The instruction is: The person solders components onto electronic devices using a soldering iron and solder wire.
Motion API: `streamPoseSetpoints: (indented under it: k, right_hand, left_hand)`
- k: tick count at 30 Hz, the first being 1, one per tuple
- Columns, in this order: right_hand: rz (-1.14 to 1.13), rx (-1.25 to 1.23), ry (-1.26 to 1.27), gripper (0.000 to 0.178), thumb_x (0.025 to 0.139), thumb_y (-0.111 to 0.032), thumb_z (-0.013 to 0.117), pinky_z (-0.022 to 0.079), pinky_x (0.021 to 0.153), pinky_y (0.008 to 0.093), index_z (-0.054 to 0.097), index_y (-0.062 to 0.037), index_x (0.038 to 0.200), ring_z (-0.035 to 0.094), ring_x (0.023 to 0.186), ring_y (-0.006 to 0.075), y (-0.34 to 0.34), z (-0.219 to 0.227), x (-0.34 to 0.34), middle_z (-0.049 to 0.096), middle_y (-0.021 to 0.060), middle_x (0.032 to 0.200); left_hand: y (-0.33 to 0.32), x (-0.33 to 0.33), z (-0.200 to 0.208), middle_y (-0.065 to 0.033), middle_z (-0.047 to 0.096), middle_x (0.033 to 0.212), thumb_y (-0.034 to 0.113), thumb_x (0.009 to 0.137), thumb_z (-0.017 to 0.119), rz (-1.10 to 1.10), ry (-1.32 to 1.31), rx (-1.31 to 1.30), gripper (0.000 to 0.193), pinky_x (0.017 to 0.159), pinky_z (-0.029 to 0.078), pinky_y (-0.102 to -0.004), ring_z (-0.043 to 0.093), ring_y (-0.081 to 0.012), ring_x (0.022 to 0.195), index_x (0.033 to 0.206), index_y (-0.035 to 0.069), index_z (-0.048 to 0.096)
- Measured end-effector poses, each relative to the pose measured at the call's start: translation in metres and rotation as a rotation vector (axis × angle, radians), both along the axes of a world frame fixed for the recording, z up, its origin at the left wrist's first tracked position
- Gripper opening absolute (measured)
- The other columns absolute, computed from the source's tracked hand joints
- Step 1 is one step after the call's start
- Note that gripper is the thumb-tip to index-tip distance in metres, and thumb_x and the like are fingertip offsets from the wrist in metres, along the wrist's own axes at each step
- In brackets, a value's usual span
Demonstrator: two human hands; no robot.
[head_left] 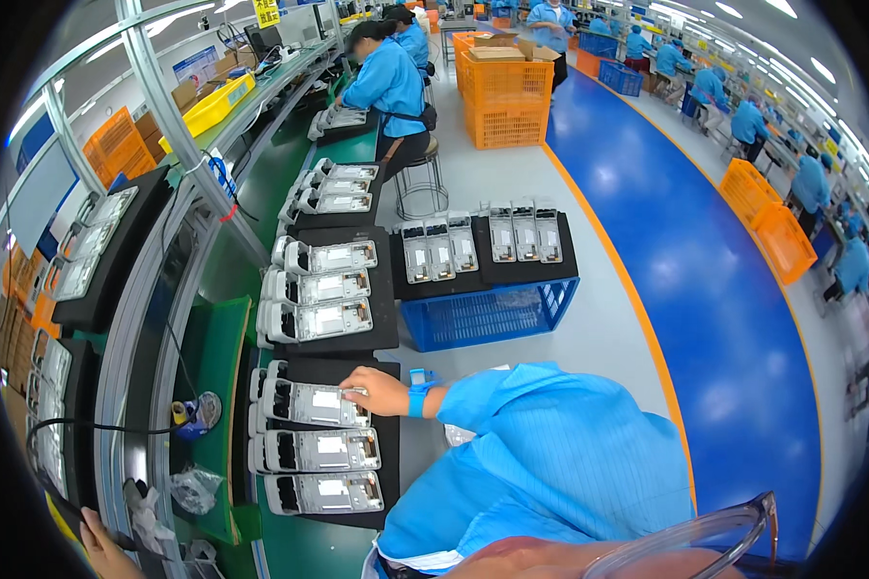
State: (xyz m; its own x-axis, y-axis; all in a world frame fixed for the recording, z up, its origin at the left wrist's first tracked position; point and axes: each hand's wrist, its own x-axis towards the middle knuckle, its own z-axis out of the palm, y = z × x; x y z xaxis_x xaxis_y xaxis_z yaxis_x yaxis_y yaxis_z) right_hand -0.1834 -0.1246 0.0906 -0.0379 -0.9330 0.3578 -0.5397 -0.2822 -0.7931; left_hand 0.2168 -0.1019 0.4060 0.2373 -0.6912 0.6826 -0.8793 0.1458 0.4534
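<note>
My right hand (pixel 378 394), with a blue band around its wrist, reaches in over a grey-white handheld device housing (pixel 309 402) on a black mat (pixel 388 454). Its fingers are closed at the right end of that housing, which lies open side up with parts showing inside. Two similar housings, a middle one (pixel 330 451) and a nearer one (pixel 334 492), lie beside it on the mat. At the lower left rim my left hand (pixel 104 548) shows only in part, next to a dark edge and the metal frame. Whether it holds anything is hidden.
More housings (pixel 330 287) lie on mats farther along the green bench. A blue crate (pixel 483 314) to the right carries mats with more housings. Metal posts (pixel 169 106) and a black cable (pixel 106 423) stand at the left. Co-workers (pixel 391 77) sit beyond, near orange crates (pixel 505 101).
</note>
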Motion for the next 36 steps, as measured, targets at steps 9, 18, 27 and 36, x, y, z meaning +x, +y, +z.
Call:
streamPoseSetpoints:
  k: [9,18,27,36]
  right_hand:
    - [0.736,0.010,-0.401,0.025,0.084,-0.024,0.054,0.043,0.075,0.0266,0.059,-0.0055,0.100,0.054,0.084,0.0140,0.103,0.132,0.060,0.059,0.0063,0.092]
    - [0.594,-0.009,-0.458,0.026,0.085,-0.018,0.053,0.039,0.067,0.0206,0.057,-0.0005,0.104,0.048,0.072,0.0071,0.128,0.183,0.062,0.051,0.0018,0.078]
    - [0.616,0.125,-0.319,0.029,0.074,-0.027,0.067,0.027,0.047,0.0209,0.060,-0.0021,0.088,0.034,0.052,0.0032,0.128,0.193,0.069,0.039,-0.0057,0.056]
    - [0.390,0.054,-0.513,0.022,0.079,-0.021,0.060,0.030,0.046,0.0181,0.059,-0.0019,0.089,0.040,0.052,0.0037,0.127,0.200,0.044,0.048,-0.0039,0.062]
  left_hand:
    - [0.080,-0.076,-0.019,-0.0010,0.031,0.051,0.020,0.084,0.052,-0.252,-0.071,0.357,0.032,0.043,0.022,-0.0254,0.029,-0.0067,0.050,0.062,-0.001,0.042]
    - [0.094,-0.141,-0.021,0.0067,0.040,0.053,0.033,0.082,0.056,-0.766,0.431,0.644,0.034,0.042,0.019,-0.0195,0.029,-0.0006,0.047,0.086,0.000,0.063]
    - [0.098,-0.172,-0.045,-0.0058,0.056,0.056,0.033,0.074,0.064,-0.941,0.335,0.611,0.036,0.045,0.038,-0.0231,0.047,-0.0075,0.050,0.080,-0.002,0.064]
    - [0.096,-0.154,-0.080,-0.0049,0.062,0.076,0.026,0.079,0.060,-0.928,0.435,0.491,0.033,0.060,0.043,-0.0208,0.053,-0.0063,0.067,0.100,0.001,0.060]
